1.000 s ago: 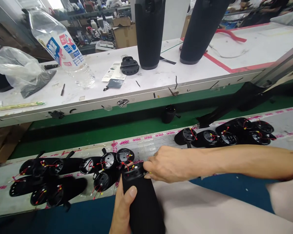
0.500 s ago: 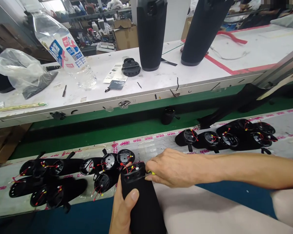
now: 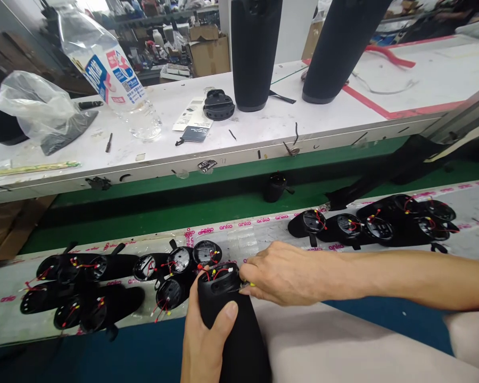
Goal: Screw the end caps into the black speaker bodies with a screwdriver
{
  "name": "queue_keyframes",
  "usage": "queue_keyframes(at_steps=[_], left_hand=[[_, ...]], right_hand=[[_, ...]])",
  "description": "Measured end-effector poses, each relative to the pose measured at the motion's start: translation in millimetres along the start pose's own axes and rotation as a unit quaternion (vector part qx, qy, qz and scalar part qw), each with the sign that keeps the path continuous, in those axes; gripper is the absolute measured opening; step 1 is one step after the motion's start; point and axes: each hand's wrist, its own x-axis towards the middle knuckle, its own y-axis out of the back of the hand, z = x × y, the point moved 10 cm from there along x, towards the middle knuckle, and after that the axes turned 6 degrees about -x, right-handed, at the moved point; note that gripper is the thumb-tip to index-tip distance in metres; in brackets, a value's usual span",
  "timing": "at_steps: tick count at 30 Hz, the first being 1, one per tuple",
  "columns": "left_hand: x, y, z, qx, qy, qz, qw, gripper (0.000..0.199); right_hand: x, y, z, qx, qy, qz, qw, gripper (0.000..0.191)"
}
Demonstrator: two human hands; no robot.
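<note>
My left hand [image 3: 207, 330] is wrapped round a black fabric-covered speaker housing [image 3: 243, 346], thumb across its front, holding it tilted with the open end up. Red and white wires [image 3: 222, 272] show inside that end. My right hand [image 3: 279, 274] is closed at the right side of the rim. It pinches a small tool with a yellow part [image 3: 252, 284]; most of it is hidden by my fingers, and its exact kind cannot be made out. The tool's thin tip points at the housing's edge; whether it touches is unclear.
Several similar housings [image 3: 171, 292] with loose wires lie to the left on the plastic-covered lower surface, more [image 3: 347, 226] to the right. On the white bench stand a water bottle [image 3: 115, 80], two upright speakers [image 3: 255, 58] and a black end cap [image 3: 219, 105]. A plastic bag [image 3: 35, 98] lies at left.
The view has shifted slightly. My left thumb has slid a little up and right on the housing. My right hand stays at the rim, with less of the yellow part showing.
</note>
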Motion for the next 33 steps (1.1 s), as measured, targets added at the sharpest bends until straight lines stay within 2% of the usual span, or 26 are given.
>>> queue_keyframes(at_steps=[3,8,12,19,26,33], left_hand=[[0.8,-0.7,-0.7,0.006,0.014,-0.01,1.0,0.089],[0.5,2.9,6.4,0.071,-0.004,0.003,0.997,0.092],[-0.7,2.7,7.4,0.067,-0.012,0.003,0.998,0.088],[-0.9,1.9,7.9,0.043,-0.019,0.011,0.999,0.095],[-2.6,-3.6,18.0,0.067,-0.031,-0.014,0.997,0.092],[-6.0,-2.8,19.9,0.092,-0.006,0.016,0.996,0.092]], right_hand=[[-1.2,-0.9,0.2,-0.001,0.0,-0.01,1.0,0.036],[-2.3,3.1,-2.3,-0.004,-0.02,-0.008,1.0,0.036],[-2.9,5.0,-3.5,-0.014,-0.042,-0.013,0.999,0.036],[-4.8,10.5,-6.2,-0.046,-0.045,-0.012,0.998,0.036],[-8.0,15.4,-6.9,-0.06,-0.017,-0.008,0.998,0.036],[-3.4,16.1,-10.0,-0.078,0.005,-0.063,0.995,0.033]])
